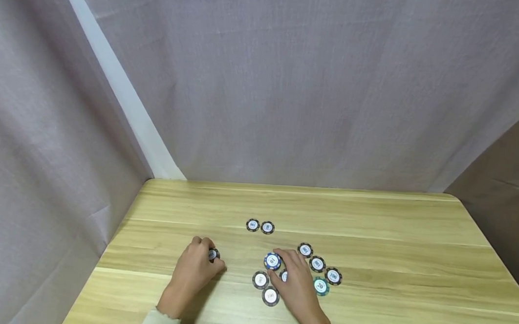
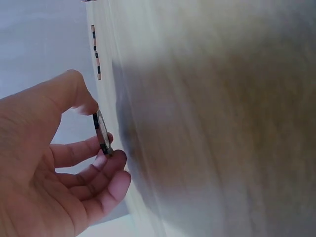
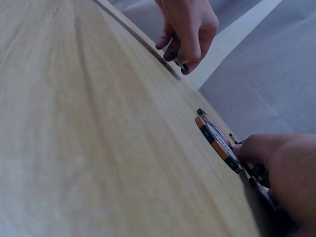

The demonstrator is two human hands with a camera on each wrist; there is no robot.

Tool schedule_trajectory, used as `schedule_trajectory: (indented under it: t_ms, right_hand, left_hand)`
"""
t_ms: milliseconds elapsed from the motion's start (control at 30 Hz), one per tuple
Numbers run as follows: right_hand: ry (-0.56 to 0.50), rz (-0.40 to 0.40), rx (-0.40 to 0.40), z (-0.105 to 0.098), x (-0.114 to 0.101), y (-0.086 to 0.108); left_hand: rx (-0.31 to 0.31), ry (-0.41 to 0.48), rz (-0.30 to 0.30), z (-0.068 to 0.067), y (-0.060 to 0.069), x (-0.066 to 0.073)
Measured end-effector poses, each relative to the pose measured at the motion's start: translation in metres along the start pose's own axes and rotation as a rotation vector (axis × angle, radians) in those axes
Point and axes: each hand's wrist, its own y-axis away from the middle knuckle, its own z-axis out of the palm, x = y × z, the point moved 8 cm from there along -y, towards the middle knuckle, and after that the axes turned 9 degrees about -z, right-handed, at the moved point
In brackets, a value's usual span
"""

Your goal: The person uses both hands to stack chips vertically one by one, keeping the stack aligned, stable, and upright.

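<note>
Black-rimmed and pale-centred, one chip [image 1: 212, 254] sits pinched between the thumb and fingers of the left hand [image 1: 194, 265]; whether it touches the tabletop [image 1: 149, 254] is hard to tell. Just beyond, between the hands, a pair of black 100 chips [image 1: 253, 225] lies side by side, both out of either hand's hold. Another two dark chips [image 1: 260, 280] lie flat just left of the right hand [image 1: 298, 285], whose thumb and index finger clasp the blue 10 chip [image 1: 272, 261] by opposite edges. To its right, three black chips [image 1: 318, 264] form a slanting row, a green 20 chip [image 1: 321, 286] just beside the last.

The sorting looks partway along — two chips in hand, the others in loose clusters, no stack showing. What appears left is placing the held pair.

As for obstacles, the right hand partly hides a half-covered chip [image 1: 284, 275] beneath it — and neighbouring chips crowd its fingers. Grey cloth [image 1: 263, 93] hangs beyond both hands.
</note>
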Motion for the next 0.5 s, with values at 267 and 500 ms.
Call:
schedule_trajectory:
  t_ms: [267, 500]
  right_hand:
    - [-0.002, -0.003, 0.012, -0.001, 0.0, 0.001]
    - [0.004, -0.008, 0.014, 0.0, -0.002, 0.0]
  left_hand:
    - [-0.062, 0.048, 0.019, 0.002, 0.002, 0.01]
    - [-0.066, 0.075, 0.017, 0.001, 0.004, 0.012]
